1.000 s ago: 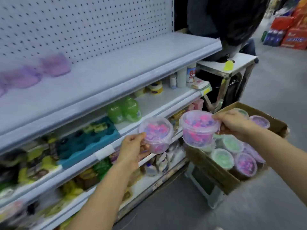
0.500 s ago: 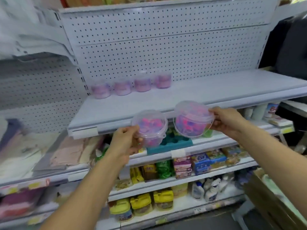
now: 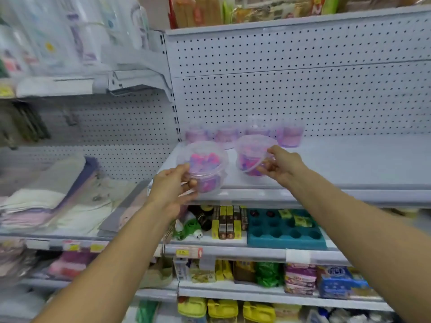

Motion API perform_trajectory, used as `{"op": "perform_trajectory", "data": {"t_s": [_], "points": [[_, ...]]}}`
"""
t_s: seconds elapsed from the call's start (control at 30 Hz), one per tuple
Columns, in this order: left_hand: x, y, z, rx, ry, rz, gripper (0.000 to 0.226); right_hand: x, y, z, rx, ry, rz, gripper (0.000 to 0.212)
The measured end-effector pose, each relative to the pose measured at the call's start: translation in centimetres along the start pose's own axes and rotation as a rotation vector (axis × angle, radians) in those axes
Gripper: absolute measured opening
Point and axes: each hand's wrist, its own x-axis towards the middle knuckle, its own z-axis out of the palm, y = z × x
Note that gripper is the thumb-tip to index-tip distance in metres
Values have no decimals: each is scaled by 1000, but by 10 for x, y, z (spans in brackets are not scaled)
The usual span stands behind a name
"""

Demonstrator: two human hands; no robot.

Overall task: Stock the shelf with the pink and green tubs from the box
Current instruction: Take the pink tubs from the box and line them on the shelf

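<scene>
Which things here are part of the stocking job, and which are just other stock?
Part of the job:
left hand, gripping a pink tub
right hand, holding another pink tub
tubs already shelved
white shelf

Just there:
teal tray
folded cloths
yellow sandals

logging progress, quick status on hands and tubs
Left hand grips a pink tub at the shelf edge. Right hand holds another pink tub over it. Four tubs already behind; nothing blocking.

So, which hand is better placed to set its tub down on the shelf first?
Right. The right hand holds its tub already over the shelf, near the back row. The left hand holds its tub at the front edge.
</scene>
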Motion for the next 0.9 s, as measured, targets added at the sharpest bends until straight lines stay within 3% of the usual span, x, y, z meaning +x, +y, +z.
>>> {"op": "perform_trajectory", "data": {"t_s": [0.17,0.27,0.33,0.4,0.43,0.5,0.6,0.8,0.9], "points": [[21,12,10,-76,69,17,17,30,16,21,-26,-126,107,29],[34,11,8,-99,93,24,17,36,10,13,-449,-311,93,26],[41,10,4,-117,109,26,18,51,6,1,-745,-225,-104,32],[49,9,-1,-138,135,25,18,75,3,-11,-983,-70,-441,23],[53,9,-4,-144,146,23,18,80,1,-15,-1086,-79,-585,25],[62,8,-7,-140,154,15,20,93,3,-15,-1248,-282,-778,51],[77,10,-11,-101,163,13,22,105,12,-4,-1373,-447,-920,58],[109,24,-41,-117,178,14,23,107,22,47,-1437,-395,-1242,43],[125,36,-56,-116,185,3,22,107,31,85,-1468,-404,-1222,43]]}}
